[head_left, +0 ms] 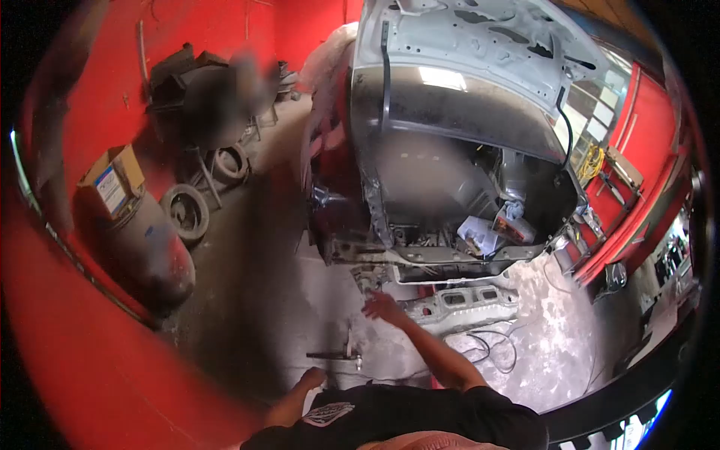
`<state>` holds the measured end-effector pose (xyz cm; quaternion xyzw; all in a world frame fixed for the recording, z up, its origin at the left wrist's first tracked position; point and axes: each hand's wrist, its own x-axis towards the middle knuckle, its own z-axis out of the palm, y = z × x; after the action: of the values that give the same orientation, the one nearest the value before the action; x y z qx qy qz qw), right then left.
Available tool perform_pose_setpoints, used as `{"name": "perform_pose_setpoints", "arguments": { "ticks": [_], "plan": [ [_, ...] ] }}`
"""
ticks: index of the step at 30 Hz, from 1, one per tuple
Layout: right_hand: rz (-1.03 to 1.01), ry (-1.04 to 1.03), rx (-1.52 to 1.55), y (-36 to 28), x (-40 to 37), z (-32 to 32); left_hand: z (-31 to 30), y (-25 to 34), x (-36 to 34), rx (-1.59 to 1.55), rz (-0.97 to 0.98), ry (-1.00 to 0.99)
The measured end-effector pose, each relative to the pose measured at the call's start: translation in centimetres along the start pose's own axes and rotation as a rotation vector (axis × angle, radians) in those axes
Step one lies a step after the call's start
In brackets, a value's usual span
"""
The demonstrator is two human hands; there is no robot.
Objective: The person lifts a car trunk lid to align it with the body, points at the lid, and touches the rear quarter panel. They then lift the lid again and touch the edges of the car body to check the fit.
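Observation:
My right hand (384,308) reaches forward with its fingers apart, by the left end of a bare metal crossmember (487,308) in front of the car. Nothing shows in that hand. My left hand (312,377) is low by my body, its fingers curled in, with a pale patch just below it; I cannot tell what it holds. Between the hands and the car, a hammer (330,355) with a dark handle lies on the concrete floor. The car's front end (450,255) is stripped, and its grey hood (480,45) stands raised.
A blue-white container (480,235) sits in the engine bay. A black cable (491,349) loops on the floor at right. Tires (185,214), a drum (154,247) and a cardboard box (112,184) stand along the red wall at left. Tools (611,187) are at the right wall.

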<state>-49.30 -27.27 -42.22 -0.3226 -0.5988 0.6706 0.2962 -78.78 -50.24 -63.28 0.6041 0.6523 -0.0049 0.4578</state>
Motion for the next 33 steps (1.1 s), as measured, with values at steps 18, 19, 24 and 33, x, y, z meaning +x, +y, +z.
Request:
{"name": "perform_pose_setpoints", "arguments": {
  "ticks": [18, 19, 24, 33],
  "plan": [
    [-0.772, 0.332, -0.724, -54.4, 9.9, 10.2, -2.1, -4.0, 11.5, 0.748, 0.730, 0.309],
    [-0.793, 0.339, -0.938, -52.0, 10.3, 9.8, -3.5, -3.0, 8.3, 0.108, 0.234, -0.187],
    [-0.570, 0.347, -1.243, -40.7, 16.3, 2.7, 1.2, -3.9, 9.8, 0.304, 0.484, -0.075],
    [-0.368, 0.528, -1.263, -28.9, 23.9, -4.2, -4.8, -4.1, 8.6, 0.091, 0.209, -0.070]
  ]
}}
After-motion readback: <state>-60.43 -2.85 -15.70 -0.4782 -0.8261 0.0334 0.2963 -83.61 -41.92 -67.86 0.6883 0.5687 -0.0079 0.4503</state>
